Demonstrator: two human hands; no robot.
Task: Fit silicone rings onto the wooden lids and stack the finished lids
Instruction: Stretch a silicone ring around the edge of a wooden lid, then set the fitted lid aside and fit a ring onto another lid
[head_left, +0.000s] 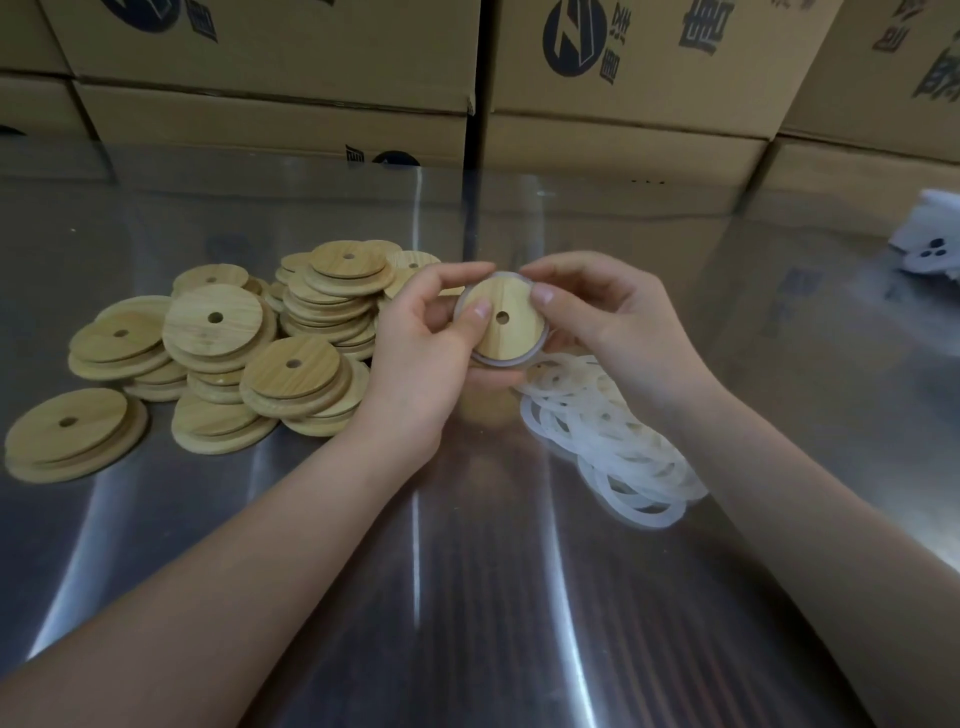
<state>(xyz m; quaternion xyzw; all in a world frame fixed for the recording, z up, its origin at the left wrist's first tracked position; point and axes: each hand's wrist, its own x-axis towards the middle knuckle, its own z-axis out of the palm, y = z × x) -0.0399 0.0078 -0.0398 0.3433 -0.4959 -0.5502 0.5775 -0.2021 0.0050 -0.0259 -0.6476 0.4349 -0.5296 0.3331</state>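
Note:
I hold one round wooden lid (506, 332) with a centre hole above the steel table, between both hands. My left hand (421, 358) grips its left edge, thumb on the face. My right hand (608, 332) pinches the right edge, thumb on top. A translucent white silicone ring (519, 362) shows around the lid's rim. A loose heap of wooden lids (223, 353) lies to the left. A pile of white silicone rings (618, 441) lies below my right hand.
The shiny steel table (467, 597) runs toward me. Stacked cardboard boxes (623, 78) wall the back. A white object with dark holes (930, 249) sits at the far right edge.

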